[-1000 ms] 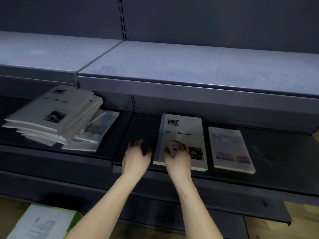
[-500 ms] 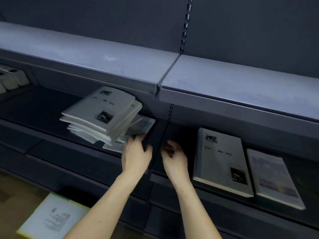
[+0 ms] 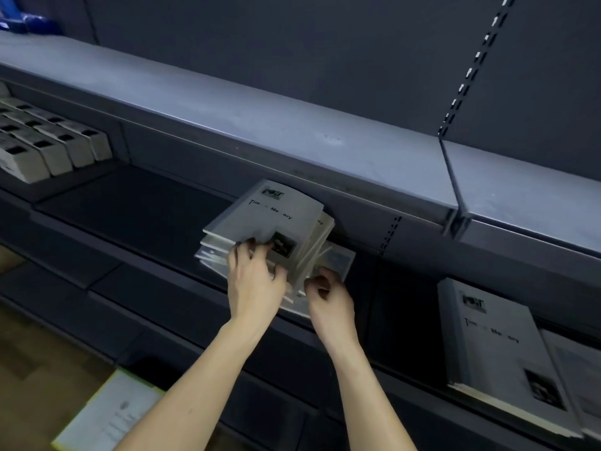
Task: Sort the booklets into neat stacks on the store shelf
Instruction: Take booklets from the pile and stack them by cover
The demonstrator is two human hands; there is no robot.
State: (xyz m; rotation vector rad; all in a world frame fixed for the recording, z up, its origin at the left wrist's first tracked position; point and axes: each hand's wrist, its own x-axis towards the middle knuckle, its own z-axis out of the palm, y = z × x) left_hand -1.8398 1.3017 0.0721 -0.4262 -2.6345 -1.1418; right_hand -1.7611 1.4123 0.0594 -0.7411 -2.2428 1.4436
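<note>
An untidy pile of grey booklets (image 3: 270, 219) lies on the dark lower shelf (image 3: 140, 203), its top booklet skewed and tilted. My left hand (image 3: 253, 281) rests on the pile's front edge, fingers spread over the top booklet's near corner. My right hand (image 3: 328, 294) is curled at the pile's lower right corner, fingertips touching the edges of the lower booklets. Whether either hand grips a booklet is unclear. At the right, a single grey booklet (image 3: 500, 346) lies flat on the same shelf, with another booklet (image 3: 575, 379) beside it, cut off by the frame.
A grey upper shelf (image 3: 260, 125) overhangs the pile closely. White boxes (image 3: 48, 144) stand in rows at the far left of the lower shelf. A white carton with a yellow-green edge (image 3: 110, 415) sits on the wooden floor below.
My view swung left. Both hands left the single booklet on the right and moved left onto the untidy pile, which they now touch.
</note>
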